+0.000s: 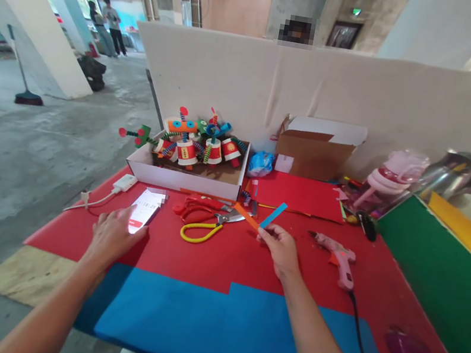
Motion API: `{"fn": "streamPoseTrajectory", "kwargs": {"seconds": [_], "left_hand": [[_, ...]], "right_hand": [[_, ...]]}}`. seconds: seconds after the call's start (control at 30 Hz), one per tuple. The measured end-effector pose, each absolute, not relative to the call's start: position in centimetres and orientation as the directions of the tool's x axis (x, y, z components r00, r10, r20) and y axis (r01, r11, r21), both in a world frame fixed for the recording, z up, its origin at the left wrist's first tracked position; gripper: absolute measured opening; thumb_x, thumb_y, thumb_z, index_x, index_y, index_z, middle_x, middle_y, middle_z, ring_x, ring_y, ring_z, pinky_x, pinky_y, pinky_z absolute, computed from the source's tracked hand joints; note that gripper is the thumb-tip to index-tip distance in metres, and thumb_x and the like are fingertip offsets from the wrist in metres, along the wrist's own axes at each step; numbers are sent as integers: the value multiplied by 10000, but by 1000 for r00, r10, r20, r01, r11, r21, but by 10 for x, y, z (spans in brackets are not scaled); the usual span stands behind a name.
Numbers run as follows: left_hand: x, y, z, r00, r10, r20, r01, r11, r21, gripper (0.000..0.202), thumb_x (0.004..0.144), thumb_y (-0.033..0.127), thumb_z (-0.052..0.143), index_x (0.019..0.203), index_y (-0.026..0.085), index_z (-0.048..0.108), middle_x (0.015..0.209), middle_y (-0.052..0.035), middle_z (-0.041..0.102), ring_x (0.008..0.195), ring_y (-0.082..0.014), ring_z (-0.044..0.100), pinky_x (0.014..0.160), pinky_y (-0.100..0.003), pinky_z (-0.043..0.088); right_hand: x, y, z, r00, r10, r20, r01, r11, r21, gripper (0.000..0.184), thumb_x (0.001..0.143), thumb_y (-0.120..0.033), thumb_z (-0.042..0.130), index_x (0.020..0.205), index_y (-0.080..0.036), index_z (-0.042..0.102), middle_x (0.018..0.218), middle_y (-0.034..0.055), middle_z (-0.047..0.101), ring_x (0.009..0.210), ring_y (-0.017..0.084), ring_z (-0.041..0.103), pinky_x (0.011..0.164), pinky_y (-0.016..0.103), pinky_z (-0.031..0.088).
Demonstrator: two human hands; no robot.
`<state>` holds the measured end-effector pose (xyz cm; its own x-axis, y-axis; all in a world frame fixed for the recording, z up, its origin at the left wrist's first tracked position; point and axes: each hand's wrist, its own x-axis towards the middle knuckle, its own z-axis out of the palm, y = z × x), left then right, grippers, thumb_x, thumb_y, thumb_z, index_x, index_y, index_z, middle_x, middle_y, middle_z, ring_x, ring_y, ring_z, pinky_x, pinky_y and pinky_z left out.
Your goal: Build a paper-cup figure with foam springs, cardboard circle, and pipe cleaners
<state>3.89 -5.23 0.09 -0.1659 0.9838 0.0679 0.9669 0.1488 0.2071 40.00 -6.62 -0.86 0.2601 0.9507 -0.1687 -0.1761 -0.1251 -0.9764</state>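
1. On the red table cover (221, 261), we're resting our left hand (115, 234) flat with the fingers spread and the fingertips touching the near end of the lit phone (143, 211).
2. Our right hand (280, 250) is pinching the blue strip (273, 215), which is angling up and right.
3. The orange strip (245, 216) is meeting it at the fingertips; we can't tell if it's gripped.
4. The hands are sitting well apart, with the yellow-handled scissors (203, 230) lying between them.
5. The pink glue gun (337, 257) is lying just right of the right hand.
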Motion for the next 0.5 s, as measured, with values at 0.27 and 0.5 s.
{"fn": "streamPoseTrajectory", "kwargs": {"seconds": [0.27, 0.5], "left_hand": [[52, -43, 3, -171, 983, 72, 980, 162, 115, 660, 801, 461, 436, 1348, 96, 493, 1257, -225, 599, 1152, -435, 517, 894, -514, 427], [99, -58, 33, -14, 975, 223, 977, -35, 212, 546, 813, 447, 527, 1260, 139, 576, 1401, -211, 477, 1269, -422, 418, 991, -557, 365]], "right_hand": [[400, -67, -10, 246, 957, -153, -161, -115, -980, 428, 464, -510, 843, 657, -187, 639, 578, 2, 650, 563, 149, 592, 569, 278, 465], [398, -66, -11, 271, 953, -136, -185, -87, -979, 418, 481, -515, 837, 650, -191, 633, 572, 7, 651, 552, 144, 586, 547, 268, 444]]}}
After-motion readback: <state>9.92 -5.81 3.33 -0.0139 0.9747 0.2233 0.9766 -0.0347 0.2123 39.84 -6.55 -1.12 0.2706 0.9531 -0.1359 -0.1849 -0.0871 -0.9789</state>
